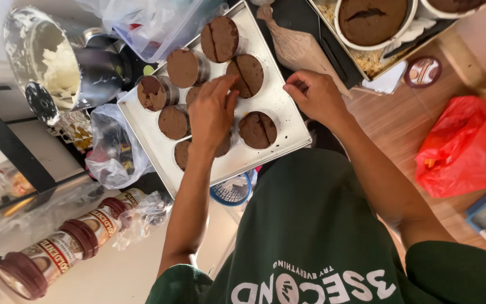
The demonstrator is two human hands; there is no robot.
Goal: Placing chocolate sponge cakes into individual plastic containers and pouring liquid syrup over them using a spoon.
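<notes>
A pale baking tray [288, 121] holds several small round chocolate cakes in metal ring moulds, such as one at the far end [219, 38] and one near the right rim [257, 130]. My left hand [212, 112] lies palm down over the middle of the tray. Its fingertips touch the cracked cake [248, 75], and it hides part of a cake beneath the palm. My right hand [316, 95] is at the tray's right rim with its fingers curled on the edge.
A steel mixer bowl with white cream [57, 62] stands left of the tray, with plastic bags [111, 146] beside it. Brown-lidded jars [57, 256] lie at the lower left. A filled piping bag [299, 48], larger cakes in a box [372, 19] and a red bag [468, 146] are to the right.
</notes>
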